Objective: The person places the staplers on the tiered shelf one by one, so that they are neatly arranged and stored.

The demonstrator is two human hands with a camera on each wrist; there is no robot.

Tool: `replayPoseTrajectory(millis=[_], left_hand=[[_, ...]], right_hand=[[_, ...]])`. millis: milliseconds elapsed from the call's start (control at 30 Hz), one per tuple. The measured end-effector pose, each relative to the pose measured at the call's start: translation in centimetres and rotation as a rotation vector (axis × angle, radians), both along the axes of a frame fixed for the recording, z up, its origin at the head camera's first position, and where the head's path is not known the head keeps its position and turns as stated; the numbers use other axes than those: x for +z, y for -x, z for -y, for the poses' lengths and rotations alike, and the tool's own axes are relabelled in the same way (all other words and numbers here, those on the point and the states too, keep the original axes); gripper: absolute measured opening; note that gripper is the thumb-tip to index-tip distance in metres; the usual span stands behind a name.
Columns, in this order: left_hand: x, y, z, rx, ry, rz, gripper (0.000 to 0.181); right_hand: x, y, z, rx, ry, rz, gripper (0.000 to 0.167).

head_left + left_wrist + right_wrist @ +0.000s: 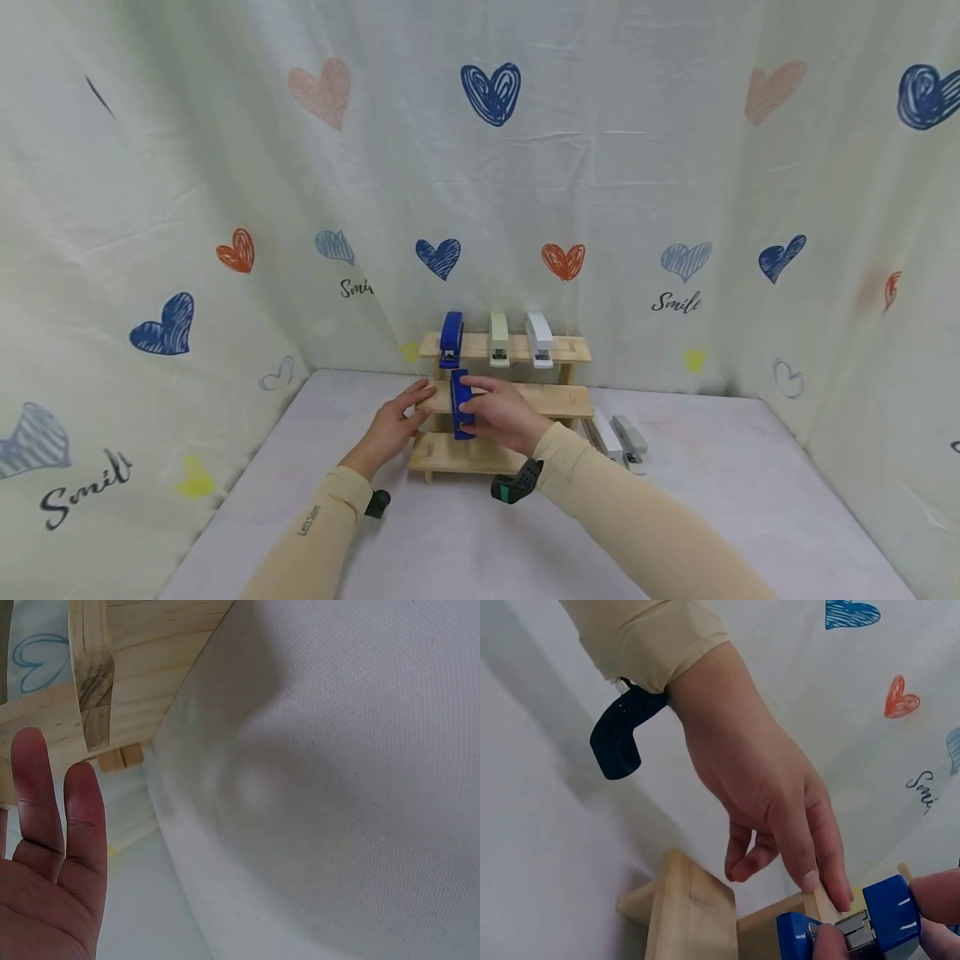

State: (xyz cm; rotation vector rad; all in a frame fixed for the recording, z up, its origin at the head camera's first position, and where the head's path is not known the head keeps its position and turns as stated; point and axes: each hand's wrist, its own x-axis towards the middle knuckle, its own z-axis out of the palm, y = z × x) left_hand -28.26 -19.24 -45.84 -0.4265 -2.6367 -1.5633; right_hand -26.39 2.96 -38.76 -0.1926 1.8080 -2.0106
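A wooden three-tier stand stands on the table. Over the left part of its middle tier, my right hand holds a blue stapler between thumb and fingers. The stapler's metal front and blue ends show in the right wrist view, with fingertips on both sides. My left hand is at the left end of the middle tier, its fingertips touching the board's edge. In the left wrist view, the fingers of the left hand are extended and hold nothing.
On the top tier stand a second blue stapler, a pale green one and a white one. A white stapler and a grey one lie on the table right of the stand. A curtain with printed hearts hangs behind.
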Motion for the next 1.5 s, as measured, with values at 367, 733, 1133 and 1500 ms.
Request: replayPoseTrajectory(millis=[367,733,1133,1500], left_hand=[[0.2,-0.1,0.1,-0.008,-0.001,-0.014,0.042],[0.4,-0.1,0.0,0.011,-0.003,-0.011,0.04],[0.2,-0.1,0.0,0.011,0.015,-0.011,0.041],[-0.1,0.1,0.0,0.025,0.029,0.003,0.041]], right_hand=[[-0.1,0.3,2.3,-0.055,0.05,0.003,0.059],[-0.3,0.4,3.6,-0.134,0.061,-0.03,0.056],[-0.4,0.7,3.4,-0.114,0.048,-0.027,0.056],[-0.6,0.8,3.2,-0.112,0.033,-0.027,0.055]])
